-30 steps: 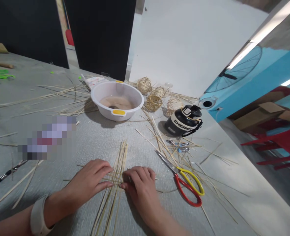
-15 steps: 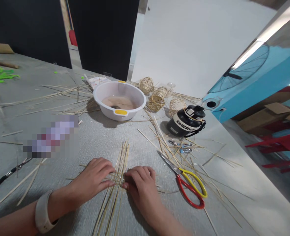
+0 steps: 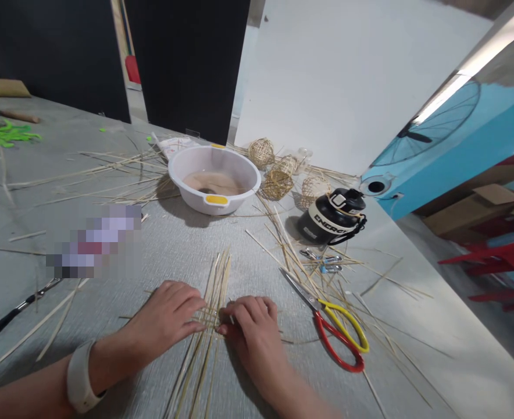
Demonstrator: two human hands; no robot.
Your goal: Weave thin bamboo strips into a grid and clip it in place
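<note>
Thin bamboo strips [image 3: 198,366] lie crossed over and under each other on the table, one set running away from me and another set sideways. My left hand [image 3: 165,311] is closed on the left side of the crossing, thumb and fingers pinching the strips. From the right, my right hand [image 3: 254,329] grips the same crossing with bent fingers and thumb. Between the two hands a small part of the weave shows; the rest is under my fingers. To the right of my right hand lie scissors [image 3: 313,302] with one red and one yellow handle.
Behind the weave stands a white basin [image 3: 216,203] with water in it. Woven balls [image 3: 261,152], a black bottle [image 3: 327,218] and small clips [image 3: 330,267] are to its right. Loose strips [image 3: 104,169] are scattered about. A black-handled tool [image 3: 8,323] lies at left.
The view has shifted slightly, so everything sits a little further right. Both hands keep their hold at the crossing with hardly any movement.
</note>
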